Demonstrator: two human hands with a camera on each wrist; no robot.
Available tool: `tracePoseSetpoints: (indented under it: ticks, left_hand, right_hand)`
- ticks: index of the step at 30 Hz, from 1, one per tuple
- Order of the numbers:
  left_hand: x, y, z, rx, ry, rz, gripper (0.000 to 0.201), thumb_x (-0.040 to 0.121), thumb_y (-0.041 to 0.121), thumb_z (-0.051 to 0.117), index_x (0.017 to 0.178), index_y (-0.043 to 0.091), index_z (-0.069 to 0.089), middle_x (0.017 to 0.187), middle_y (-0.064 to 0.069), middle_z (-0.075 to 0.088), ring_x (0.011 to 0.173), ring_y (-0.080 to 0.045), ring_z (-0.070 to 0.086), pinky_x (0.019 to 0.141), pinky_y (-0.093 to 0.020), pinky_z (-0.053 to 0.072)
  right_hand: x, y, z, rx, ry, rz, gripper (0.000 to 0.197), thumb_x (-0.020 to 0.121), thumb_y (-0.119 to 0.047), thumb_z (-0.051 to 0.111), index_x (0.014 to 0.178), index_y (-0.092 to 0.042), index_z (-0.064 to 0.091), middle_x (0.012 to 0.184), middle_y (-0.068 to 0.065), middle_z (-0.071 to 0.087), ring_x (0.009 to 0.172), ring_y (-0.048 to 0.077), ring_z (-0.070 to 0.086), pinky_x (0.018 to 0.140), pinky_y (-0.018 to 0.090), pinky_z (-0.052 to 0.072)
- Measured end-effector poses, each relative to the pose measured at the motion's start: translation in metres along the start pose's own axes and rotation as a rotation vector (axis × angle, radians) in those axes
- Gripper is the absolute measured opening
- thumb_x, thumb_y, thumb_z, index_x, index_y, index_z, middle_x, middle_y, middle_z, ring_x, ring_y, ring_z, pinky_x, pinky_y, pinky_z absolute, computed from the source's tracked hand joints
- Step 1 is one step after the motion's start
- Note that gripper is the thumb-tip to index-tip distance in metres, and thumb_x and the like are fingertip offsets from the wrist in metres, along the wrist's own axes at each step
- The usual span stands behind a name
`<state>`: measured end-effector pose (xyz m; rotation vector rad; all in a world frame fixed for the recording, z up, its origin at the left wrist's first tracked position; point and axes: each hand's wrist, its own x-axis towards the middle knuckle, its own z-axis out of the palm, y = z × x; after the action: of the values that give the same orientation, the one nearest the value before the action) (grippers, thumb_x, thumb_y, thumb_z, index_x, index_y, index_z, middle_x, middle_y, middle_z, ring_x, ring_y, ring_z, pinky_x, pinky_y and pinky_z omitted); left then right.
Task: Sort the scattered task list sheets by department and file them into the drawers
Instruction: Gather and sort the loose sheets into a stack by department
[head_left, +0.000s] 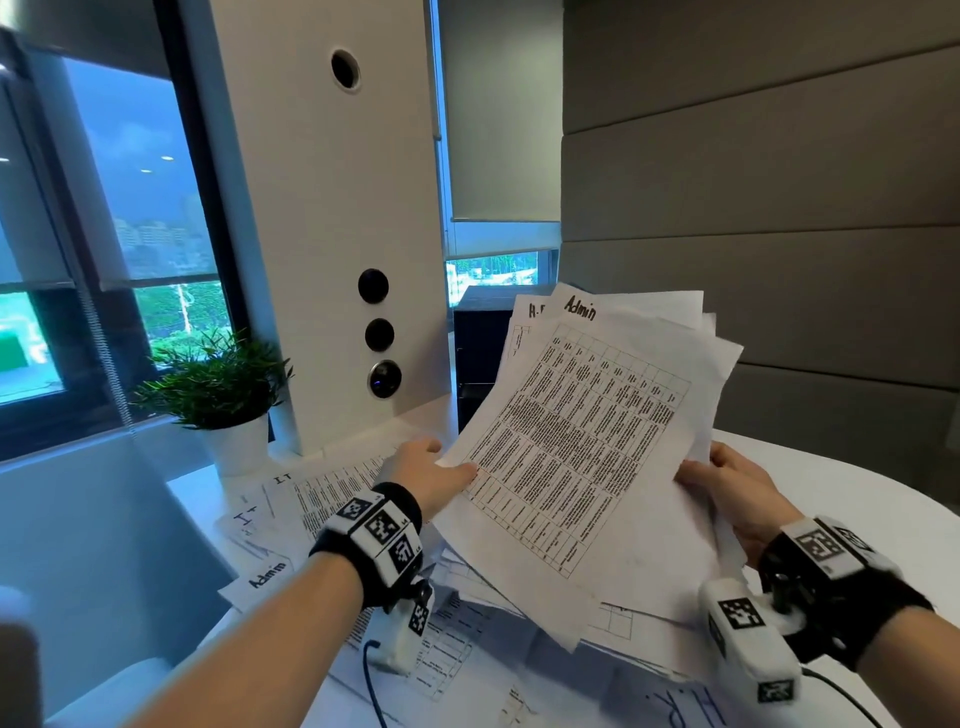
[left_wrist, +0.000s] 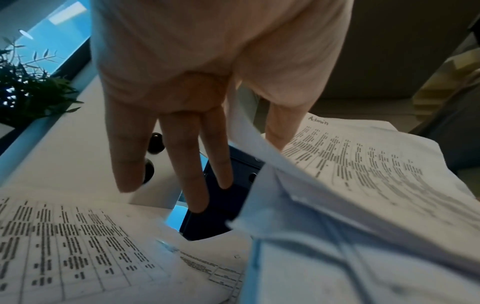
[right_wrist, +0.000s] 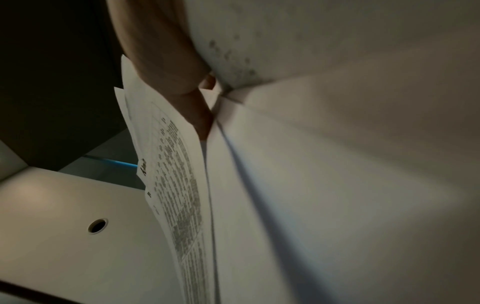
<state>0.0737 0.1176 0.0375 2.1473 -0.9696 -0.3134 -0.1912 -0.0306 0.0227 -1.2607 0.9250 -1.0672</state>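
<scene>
I hold a loose stack of printed task list sheets (head_left: 582, 431) tilted up above the table; its top sheet is headed "Admin" and one behind shows "H.". My left hand (head_left: 431, 467) pinches the stack's left edge, thumb on top and fingers beneath. In the left wrist view those fingers (left_wrist: 192, 174) hang straight beside the stack (left_wrist: 363, 174). My right hand (head_left: 737, 488) grips the right edge, thumb on top. The right wrist view shows a fingertip (right_wrist: 200, 119) pressed between the sheets (right_wrist: 311, 185). More sheets marked "IT" (head_left: 311, 493), "Admin" (head_left: 267, 571) and "H.R." (head_left: 685, 712) lie scattered on the table.
A dark drawer cabinet (head_left: 478, 353) stands behind the stack, against a white pillar (head_left: 322, 208) with round black fittings. A potted plant (head_left: 218, 384) sits at the left by the window. The white round table (head_left: 857, 483) extends to the right, with a grey panelled wall behind.
</scene>
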Motion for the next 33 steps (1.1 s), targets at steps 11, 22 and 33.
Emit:
tracePoseSetpoints:
  ticks: [11, 22, 33]
  left_hand:
    - [0.007, 0.001, 0.000, -0.135, -0.371, 0.055, 0.046, 0.070, 0.049, 0.077, 0.106, 0.021, 0.069, 0.100, 0.002, 0.073, 0.096, -0.018, 0.068, 0.095, -0.040, 0.051]
    - [0.017, 0.005, 0.014, -0.743, -0.235, -0.051, 0.038, 0.073, 0.015, 0.077, 0.108, 0.005, 0.062, 0.103, -0.015, 0.072, 0.105, -0.034, 0.063, 0.102, -0.057, 0.040]
    - [0.028, -0.031, 0.018, -0.908, -0.187, -0.157, 0.024, 0.083, 0.015, 0.067, 0.107, 0.013, 0.066, 0.107, -0.011, 0.071, 0.112, -0.036, 0.059, 0.100, -0.057, 0.041]
  right_hand:
    - [0.002, -0.001, -0.002, -0.004, -0.127, 0.019, 0.029, 0.079, 0.002, 0.068, 0.108, -0.003, 0.062, 0.099, 0.023, 0.070, 0.089, 0.038, 0.068, 0.077, 0.042, 0.058]
    - [-0.010, -0.009, 0.005, 0.174, -0.334, -0.118, 0.081, 0.046, -0.019, 0.093, 0.117, -0.003, 0.058, 0.103, 0.022, 0.070, 0.075, 0.028, 0.072, 0.061, 0.033, 0.059]
    - [-0.006, -0.003, 0.006, 0.120, -0.289, -0.112, 0.027, 0.078, 0.007, 0.065, 0.096, -0.011, 0.057, 0.084, 0.014, 0.068, 0.059, 0.017, 0.066, 0.057, 0.024, 0.057]
